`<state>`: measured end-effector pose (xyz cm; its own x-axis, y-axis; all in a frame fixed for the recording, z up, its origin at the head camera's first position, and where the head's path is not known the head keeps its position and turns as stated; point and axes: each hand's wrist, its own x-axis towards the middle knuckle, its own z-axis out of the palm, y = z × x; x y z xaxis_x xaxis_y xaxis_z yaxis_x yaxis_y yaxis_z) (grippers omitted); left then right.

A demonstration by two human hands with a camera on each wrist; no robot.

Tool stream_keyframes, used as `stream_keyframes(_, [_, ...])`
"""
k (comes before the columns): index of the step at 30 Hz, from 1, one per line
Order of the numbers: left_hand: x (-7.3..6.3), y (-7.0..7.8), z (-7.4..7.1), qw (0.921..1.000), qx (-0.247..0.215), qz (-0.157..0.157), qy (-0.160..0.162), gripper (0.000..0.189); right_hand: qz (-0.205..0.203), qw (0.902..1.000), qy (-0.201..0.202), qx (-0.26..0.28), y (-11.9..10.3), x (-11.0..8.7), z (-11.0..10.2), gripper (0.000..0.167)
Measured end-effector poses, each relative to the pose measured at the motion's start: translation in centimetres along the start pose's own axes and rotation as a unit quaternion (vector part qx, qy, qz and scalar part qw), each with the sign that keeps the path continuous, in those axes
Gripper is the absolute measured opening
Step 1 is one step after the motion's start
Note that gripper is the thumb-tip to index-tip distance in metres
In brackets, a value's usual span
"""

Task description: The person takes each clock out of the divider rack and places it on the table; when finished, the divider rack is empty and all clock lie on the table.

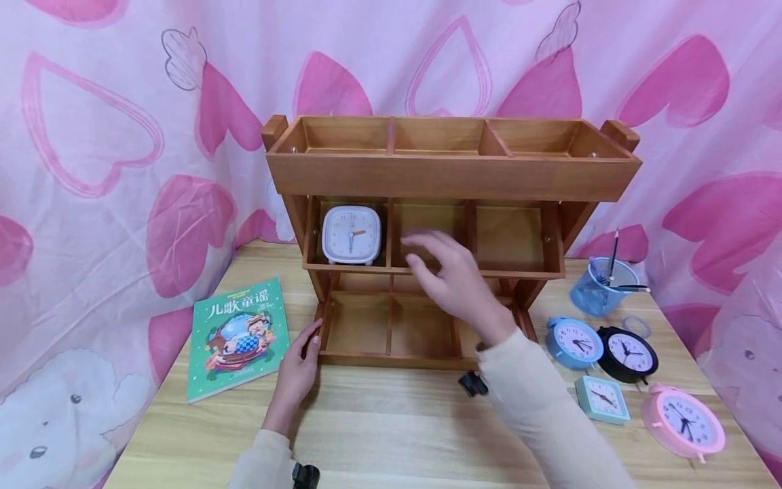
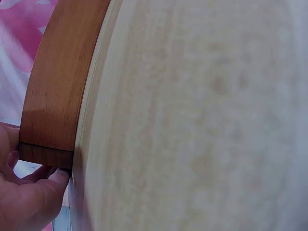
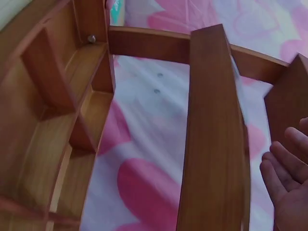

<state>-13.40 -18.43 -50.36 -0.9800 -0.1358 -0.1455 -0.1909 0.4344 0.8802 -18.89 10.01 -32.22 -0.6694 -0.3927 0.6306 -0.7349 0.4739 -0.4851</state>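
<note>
A three-tier wooden shelf (image 1: 452, 178) stands on the table, each tier divided into compartments. My left hand (image 1: 299, 373) grips the lower left corner of its bottom tier; in the left wrist view the thumb (image 2: 60, 178) presses under the corner and fingers lie beside it. A white rounded-square alarm clock (image 1: 351, 235) stands upright in the left compartment of the middle tier. My right hand (image 1: 455, 275) hovers before the middle tier, right of that clock, fingers extended and holding nothing. In the right wrist view its spread fingers (image 3: 274, 178) show near the shelf boards.
To the right on the table (image 1: 391, 421) are a blue alarm clock (image 1: 574, 343), a black one (image 1: 628, 354), a mint square one (image 1: 603, 399), a pink one (image 1: 684, 421) and a blue mesh pencil cup (image 1: 595, 288). A green book (image 1: 238, 339) lies left of the shelf.
</note>
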Motion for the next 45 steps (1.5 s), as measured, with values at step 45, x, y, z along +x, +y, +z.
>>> stream_keyframes(45, [0.0,-0.2,0.2,0.9997,-0.024,-0.003,0.003,0.041,0.139,0.9895,-0.04,-0.005,0.0,6.6,5.2,0.03])
